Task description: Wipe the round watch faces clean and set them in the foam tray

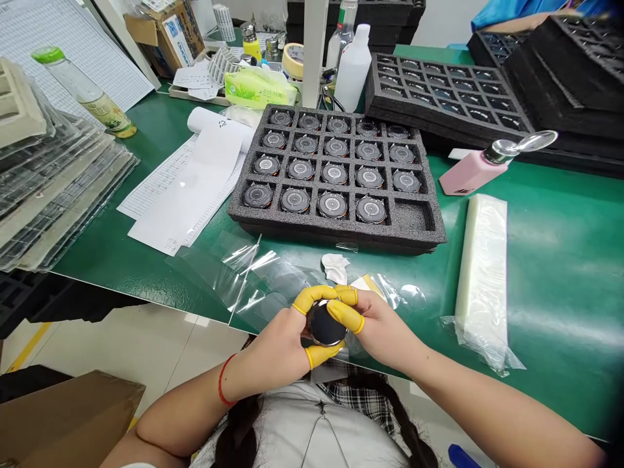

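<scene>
Holding round watch (pixel 324 329) between yellow-capped fingers (pixel 346 316) of left hand (pixel 277 344) and right hand (pixel 389 329) — light, steady pressure advisable.

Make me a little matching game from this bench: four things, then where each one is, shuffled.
Things
1. Dark-faced watch body
2. Pink bottle
3. Red cord bracelet
4. Green soft pack

Places
A. Just beyond the far edge of the nearest black foam tray
B. Around the left wrist
C. To the right of that tray
D. Held by the left hand and the right hand

Pairs: 1-D, 2-C, 3-B, 4-A
</scene>
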Tool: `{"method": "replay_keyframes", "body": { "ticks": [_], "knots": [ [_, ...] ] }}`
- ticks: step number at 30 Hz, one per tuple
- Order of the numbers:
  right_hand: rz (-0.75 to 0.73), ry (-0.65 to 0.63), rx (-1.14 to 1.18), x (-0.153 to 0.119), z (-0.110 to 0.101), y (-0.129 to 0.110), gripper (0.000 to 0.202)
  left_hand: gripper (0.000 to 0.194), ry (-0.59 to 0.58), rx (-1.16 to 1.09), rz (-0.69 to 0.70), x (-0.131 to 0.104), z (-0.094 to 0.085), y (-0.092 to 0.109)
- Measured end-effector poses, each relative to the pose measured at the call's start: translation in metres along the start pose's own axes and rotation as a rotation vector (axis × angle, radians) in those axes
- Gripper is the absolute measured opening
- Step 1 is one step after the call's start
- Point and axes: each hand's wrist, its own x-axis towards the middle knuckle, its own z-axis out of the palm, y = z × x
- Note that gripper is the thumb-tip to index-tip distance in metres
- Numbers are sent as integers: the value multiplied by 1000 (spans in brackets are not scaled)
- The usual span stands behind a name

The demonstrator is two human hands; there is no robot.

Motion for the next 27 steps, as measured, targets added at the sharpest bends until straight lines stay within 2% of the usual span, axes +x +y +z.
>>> {"method": "replay_keyframes", "body": {
  "ticks": [5, 9, 17, 27],
  "knots": [
    [4, 77, 90, -1, -1, -1, 37, 54, 2, -9, -50, 2, 2, 3],
    [63, 17, 181, -3, 4, -1, 14, 57, 15, -1, -46, 3, 6, 5],
    [55, 21, 232, -1, 10, 3, 18, 29, 13, 217, -133, 6, 12, 0],
    [84, 0, 128, -2, 10, -7, 25, 30, -30, 263, -173, 9, 8, 4]
  ]
}}
